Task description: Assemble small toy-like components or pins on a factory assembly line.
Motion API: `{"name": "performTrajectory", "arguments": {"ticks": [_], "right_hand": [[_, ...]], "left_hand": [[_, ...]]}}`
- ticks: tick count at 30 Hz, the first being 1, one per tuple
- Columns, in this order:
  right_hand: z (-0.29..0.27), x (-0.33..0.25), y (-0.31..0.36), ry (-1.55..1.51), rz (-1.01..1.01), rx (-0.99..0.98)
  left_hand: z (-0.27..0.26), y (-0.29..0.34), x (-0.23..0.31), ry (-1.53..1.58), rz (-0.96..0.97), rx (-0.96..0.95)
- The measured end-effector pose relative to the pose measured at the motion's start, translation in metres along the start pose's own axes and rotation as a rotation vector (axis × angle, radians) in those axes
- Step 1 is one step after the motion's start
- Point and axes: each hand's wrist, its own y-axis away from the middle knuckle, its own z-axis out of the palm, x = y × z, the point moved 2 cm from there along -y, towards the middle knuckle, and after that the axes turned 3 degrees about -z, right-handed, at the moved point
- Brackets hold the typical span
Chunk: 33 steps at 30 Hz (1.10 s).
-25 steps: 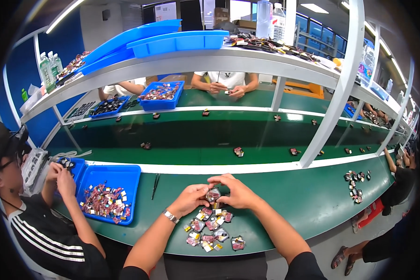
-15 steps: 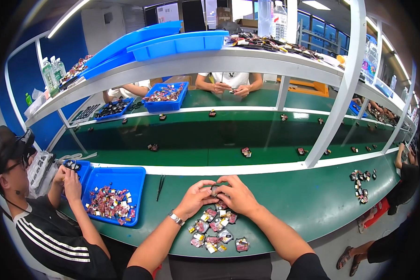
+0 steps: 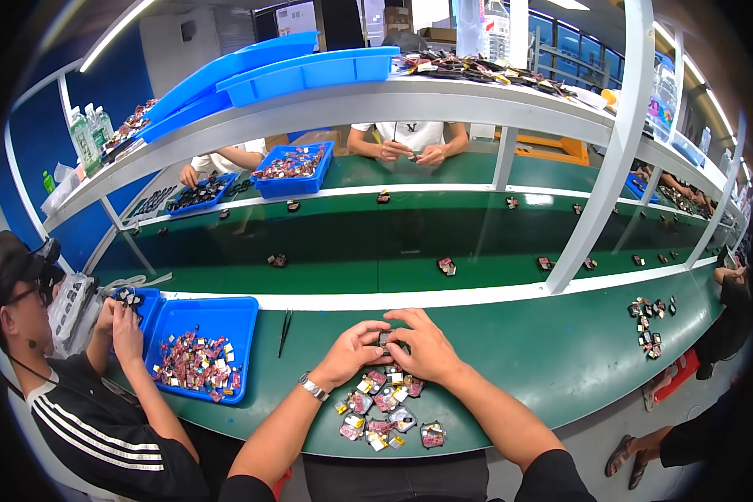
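Observation:
Just beyond a loose pile of small electronic modules, both my hands meet over one small dark module. My left hand, with a metal watch on its wrist, pinches it from the left side. From the other side, the thumb and fingers of my right hand close on it, with the index finger arched over the top. Fingers cover most of this piece. The modules in the pile have black casings, reddish boards and white or yellow parts. Left of my hands, dark tweezers lie on the green bench.
A blue tray of reddish boards stands at left, beside a co-worker handling parts. Beyond a white rail, modules sit spaced along a green belt. A white post and shelf rise ahead. More modules lie at right.
The modules on the belt have shifted slightly right. Across the belt, a co-worker's hand has come to the tray of black parts. My hands stay together on the module, with slight finger movement.

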Motion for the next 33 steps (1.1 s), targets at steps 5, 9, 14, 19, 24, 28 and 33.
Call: {"name": "performTrajectory", "arguments": {"ticks": [5, 9, 14, 19, 24, 28, 33], "right_hand": [[0.002, 0.003, 0.003, -0.13, 0.05, -0.037], [0.001, 0.001, 0.005, -0.124, 0.034, 0.003], [0.007, -0.001, 0.008, -0.092, 0.087, 0.102], [0.012, -0.001, 0.008, -0.107, 0.104, 0.13], [0.017, 0.005, 0.012, -0.132, 0.139, 0.135], [0.02, 0.009, 0.013, -0.135, 0.154, 0.137], [0.024, 0.007, 0.014, -0.154, 0.188, 0.158]], "left_hand": [[-0.005, -0.001, -0.006, 0.005, -0.03, 0.004], [-0.003, -0.001, -0.006, 0.006, -0.035, 0.028], [-0.003, -0.003, -0.008, 0.132, 0.012, -0.001], [-0.003, -0.002, -0.008, 0.111, 0.033, 0.004], [-0.004, -0.004, -0.009, 0.121, 0.043, 0.011], [-0.004, -0.003, -0.009, 0.12, 0.04, 0.011], [-0.002, -0.003, -0.009, 0.124, 0.045, 0.021]]}}
